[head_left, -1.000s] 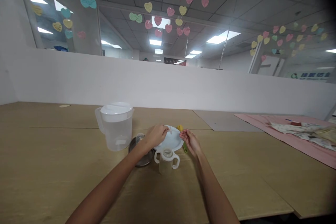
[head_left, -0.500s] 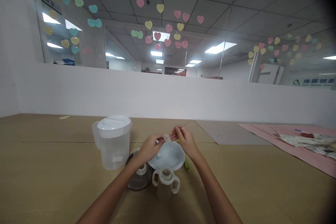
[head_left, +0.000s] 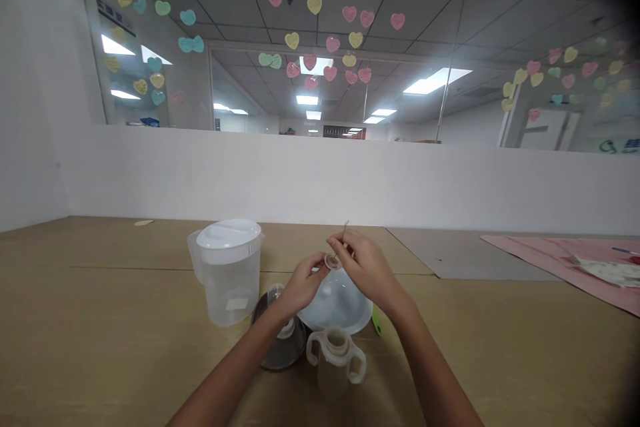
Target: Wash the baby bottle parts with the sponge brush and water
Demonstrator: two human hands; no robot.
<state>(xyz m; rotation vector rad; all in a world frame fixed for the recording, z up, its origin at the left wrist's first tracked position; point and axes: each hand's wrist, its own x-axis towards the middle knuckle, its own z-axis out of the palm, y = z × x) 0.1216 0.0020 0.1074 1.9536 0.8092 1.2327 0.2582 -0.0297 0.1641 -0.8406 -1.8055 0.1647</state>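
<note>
My left hand (head_left: 306, 283) pinches a small clear round piece (head_left: 332, 261), perhaps a bottle nipple, above a pale bowl (head_left: 340, 303). Closed around a thin wire-like tool (head_left: 345, 231), my right hand (head_left: 365, 267) holds its lower end at the clear piece. The tool's upper tip sticks up past the fingers. In front of the bowl stands an open bottle with two handles (head_left: 336, 360). A dark round tray (head_left: 283, 353) with a clear part on it lies partly behind my left forearm.
A lidded translucent pitcher (head_left: 231, 280) stands left of the tray. A green-handled item (head_left: 377, 322) lies at the bowl's right edge. Farther right are a grey mat (head_left: 465, 257) and a pink cloth (head_left: 550, 253) with a patterned cloth on it. A white wall (head_left: 320, 180) rises behind the table.
The view has turned, shifting the objects rightward. My right hand has come closer over the clear piece, and the thin tool has swung from a slant to nearly upright.
</note>
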